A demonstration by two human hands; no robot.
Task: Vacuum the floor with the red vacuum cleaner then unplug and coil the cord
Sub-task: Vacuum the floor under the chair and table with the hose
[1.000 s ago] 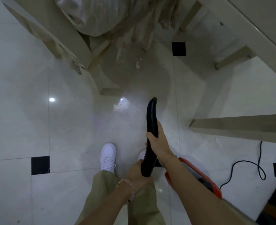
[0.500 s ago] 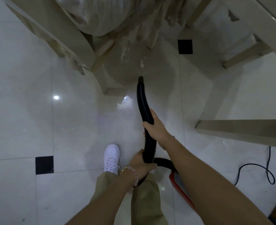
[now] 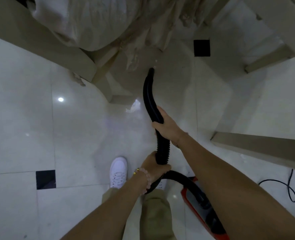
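Both my hands grip the black ribbed vacuum hose (image 3: 149, 94). My right hand (image 3: 166, 125) holds it higher up, my left hand (image 3: 154, 166), with a bead bracelet on the wrist, holds it lower down. The hose tip (image 3: 151, 69) reaches the glossy white tile floor (image 3: 74, 129) under a beige chair, beside small white crumbs (image 3: 155, 61). The red vacuum cleaner body (image 3: 198, 207) sits on the floor at my lower right, partly hidden by my right arm. Its black cord (image 3: 289, 186) loops on the floor at the far right.
A beige chair leg (image 3: 107, 89) stands left of the hose tip, with draped pale fabric (image 3: 94, 21) above. More beige furniture legs (image 3: 257, 148) stand at the right. A scrap of paper (image 3: 134, 106) lies on the floor. My white shoe (image 3: 118, 172) is near the hose.
The hose tip has moved forward, farther under the chair toward the crumbs. Both hands kept their grip and pushed ahead with it.
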